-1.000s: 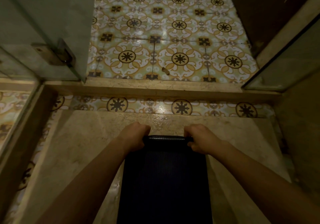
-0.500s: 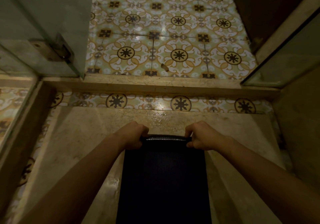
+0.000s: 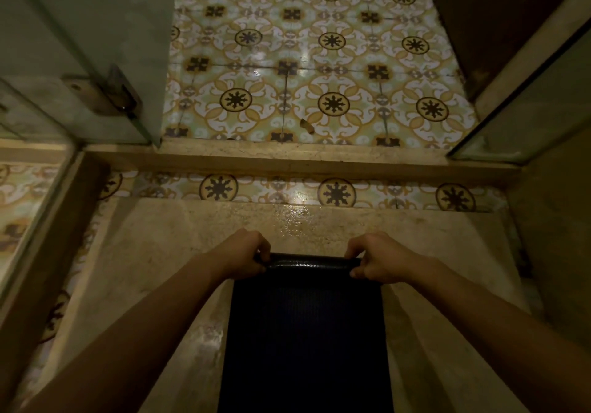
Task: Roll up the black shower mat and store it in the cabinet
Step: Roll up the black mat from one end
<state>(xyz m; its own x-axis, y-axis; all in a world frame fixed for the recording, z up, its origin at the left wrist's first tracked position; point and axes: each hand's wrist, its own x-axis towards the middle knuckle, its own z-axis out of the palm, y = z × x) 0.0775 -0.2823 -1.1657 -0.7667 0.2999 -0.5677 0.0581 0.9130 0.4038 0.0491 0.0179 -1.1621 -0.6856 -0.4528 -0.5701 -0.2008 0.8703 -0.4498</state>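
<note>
Clearly the rolling has only begun: left hand [image 3: 244, 257] and right hand [image 3: 379, 260] each grip the curled far edge of the black shower mat [image 3: 305, 342], lower centre; next, roll it toward the body evenly

- One black shower mat [image 3: 305, 342], low in the middle of the frame, its far end curled into a single roll.
- Two hands of mine: my left hand [image 3: 244, 257] and my right hand [image 3: 379, 260], one at each end of that roll, both closed on it.
- Two glass panels: one glass door [image 3: 86, 28] at the upper left, one glass pane [image 3: 527, 118] at the right.
- One metal hinge [image 3: 102, 92] on the left door.
- One stone threshold [image 3: 287, 159] across the middle.
- One small scrap [image 3: 306, 125] on the patterned tiles.
</note>
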